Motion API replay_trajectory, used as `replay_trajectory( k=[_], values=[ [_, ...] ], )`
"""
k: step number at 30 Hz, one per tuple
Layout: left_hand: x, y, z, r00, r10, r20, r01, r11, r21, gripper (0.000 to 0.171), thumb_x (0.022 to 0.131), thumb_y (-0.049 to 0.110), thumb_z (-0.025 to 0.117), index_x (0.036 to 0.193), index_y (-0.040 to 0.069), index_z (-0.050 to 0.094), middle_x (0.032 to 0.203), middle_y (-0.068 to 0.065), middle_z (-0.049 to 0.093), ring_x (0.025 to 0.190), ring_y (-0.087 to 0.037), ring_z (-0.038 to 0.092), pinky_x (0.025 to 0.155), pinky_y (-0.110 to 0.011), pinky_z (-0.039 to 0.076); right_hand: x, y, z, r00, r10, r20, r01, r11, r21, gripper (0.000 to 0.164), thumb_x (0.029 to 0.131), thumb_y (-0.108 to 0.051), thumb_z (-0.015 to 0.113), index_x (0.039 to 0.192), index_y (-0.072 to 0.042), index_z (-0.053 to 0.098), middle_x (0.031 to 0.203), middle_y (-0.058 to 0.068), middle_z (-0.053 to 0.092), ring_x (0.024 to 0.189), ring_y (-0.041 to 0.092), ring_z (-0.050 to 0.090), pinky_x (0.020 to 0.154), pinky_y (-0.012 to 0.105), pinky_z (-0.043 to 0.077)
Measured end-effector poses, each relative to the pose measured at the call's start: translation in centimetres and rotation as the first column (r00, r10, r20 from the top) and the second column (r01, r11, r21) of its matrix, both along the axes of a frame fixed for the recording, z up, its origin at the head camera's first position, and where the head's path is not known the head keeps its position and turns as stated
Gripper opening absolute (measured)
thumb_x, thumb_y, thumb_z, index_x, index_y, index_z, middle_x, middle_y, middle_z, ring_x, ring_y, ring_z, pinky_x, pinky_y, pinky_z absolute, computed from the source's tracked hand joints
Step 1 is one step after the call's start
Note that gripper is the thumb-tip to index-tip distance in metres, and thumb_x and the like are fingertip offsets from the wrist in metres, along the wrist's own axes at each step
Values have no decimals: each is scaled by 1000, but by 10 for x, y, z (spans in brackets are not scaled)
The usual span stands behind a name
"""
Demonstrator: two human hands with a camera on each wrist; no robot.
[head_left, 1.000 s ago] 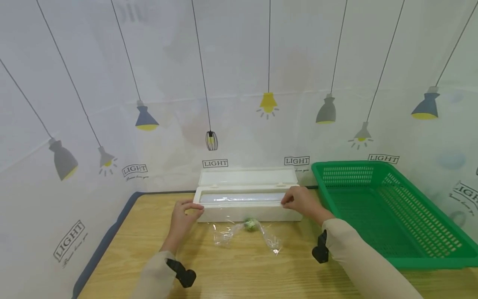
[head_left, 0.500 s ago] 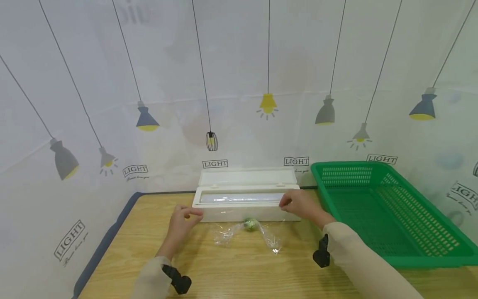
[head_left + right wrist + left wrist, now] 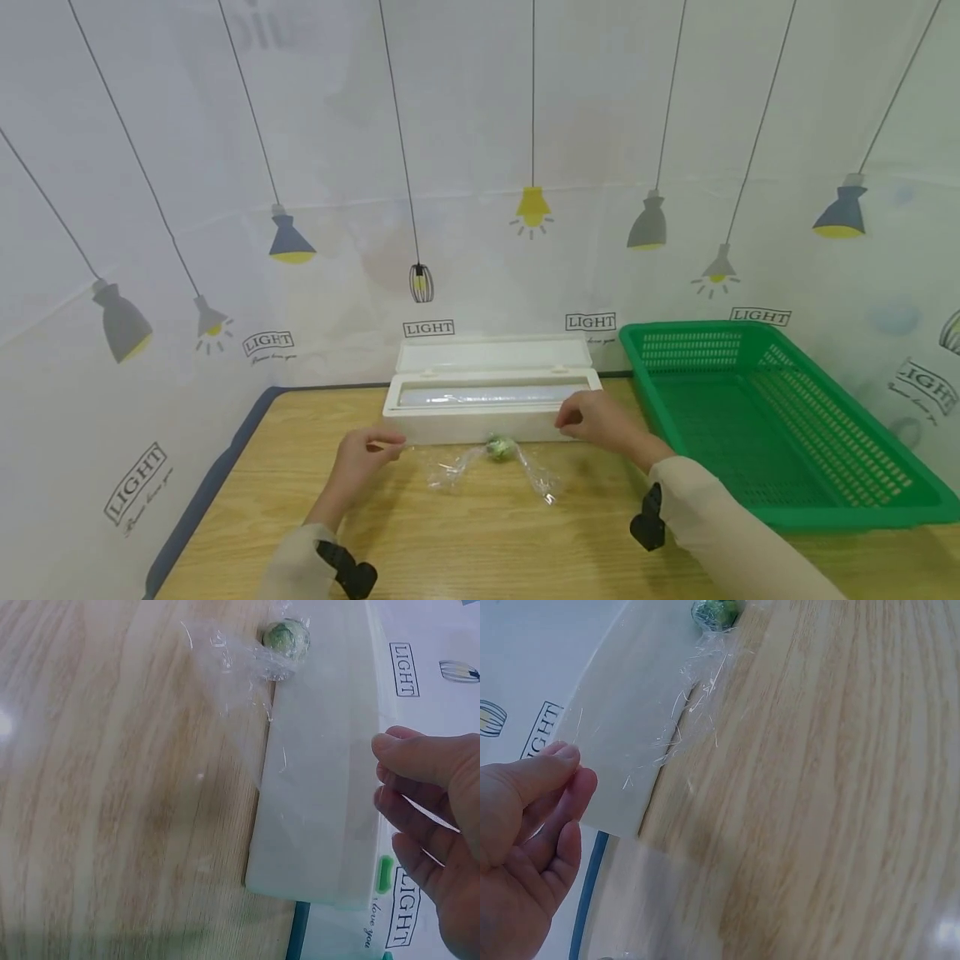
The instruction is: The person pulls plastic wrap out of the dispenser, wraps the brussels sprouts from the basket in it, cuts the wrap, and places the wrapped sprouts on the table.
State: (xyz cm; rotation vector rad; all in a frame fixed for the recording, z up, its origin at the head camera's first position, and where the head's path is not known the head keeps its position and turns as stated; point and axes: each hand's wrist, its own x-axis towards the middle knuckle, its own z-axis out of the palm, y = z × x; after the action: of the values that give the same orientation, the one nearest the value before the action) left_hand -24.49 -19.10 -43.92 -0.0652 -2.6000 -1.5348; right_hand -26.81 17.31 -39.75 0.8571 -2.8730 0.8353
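A white cling film box (image 3: 465,429) stands at the back of the table, its lid (image 3: 495,353) raised and a film roll (image 3: 480,396) lying inside. My left hand (image 3: 358,462) pinches clear cling film between thumb and finger, just off the box's front left corner. Near the right front of the box, my right hand (image 3: 603,423) pinches too, thumb against fingertip, with see-through film faintly visible in the right wrist view. Between the hands lies a small round green vegetable (image 3: 500,447) bundled in clear film, loose film tails (image 3: 229,664) spreading from both sides.
A green plastic basket (image 3: 750,442) with perforated sides stands to the right, close to the right forearm. Behind the box rises a white wall covering (image 3: 480,250) printed with lamps. The wooden table (image 3: 465,550) has a blue edge (image 3: 213,492) at left.
Both hands have moved back from the box's front edge toward the person and lower, the left more than the right. The box, vegetable and basket stay put; the head view shifts slightly.
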Motion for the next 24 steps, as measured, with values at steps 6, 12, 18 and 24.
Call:
replay_trajectory(
  k=[6,12,18,24],
  values=[
    [2,-1,-3,999,-10,39,11,1000,-25,10,80,0,68,89,0,69,82,-5,66,72,-17,61,65,-28,50,5,-3,-5,997,69,19,-69,998,-5,3,78,-3,69,80,-2,68,75,-5,62,69,9,56,62,25,47],
    [5,-3,-4,996,-33,77,37,998,-53,14,83,1,64,95,0,69,91,-8,67,79,-16,60,70,-30,49,8,-2,-16,994,80,72,-81,997,13,4,79,-4,69,81,0,67,75,-5,61,68,7,54,61,24,47],
    [11,-3,-8,991,-62,121,72,995,-74,10,83,5,65,89,3,72,91,-6,66,78,-15,54,66,-29,46,10,-2,-29,991,113,69,-113,994,-6,5,76,1,69,75,-2,66,72,-5,60,66,6,53,61,22,47],
    [12,2,-16,990,-37,139,51,994,-101,18,82,21,69,84,4,72,80,-2,64,67,-13,48,58,-27,41,17,-1,-40,990,133,34,-132,990,-42,10,73,4,69,73,-5,66,71,-3,61,67,7,53,61,23,47]
  ],
)
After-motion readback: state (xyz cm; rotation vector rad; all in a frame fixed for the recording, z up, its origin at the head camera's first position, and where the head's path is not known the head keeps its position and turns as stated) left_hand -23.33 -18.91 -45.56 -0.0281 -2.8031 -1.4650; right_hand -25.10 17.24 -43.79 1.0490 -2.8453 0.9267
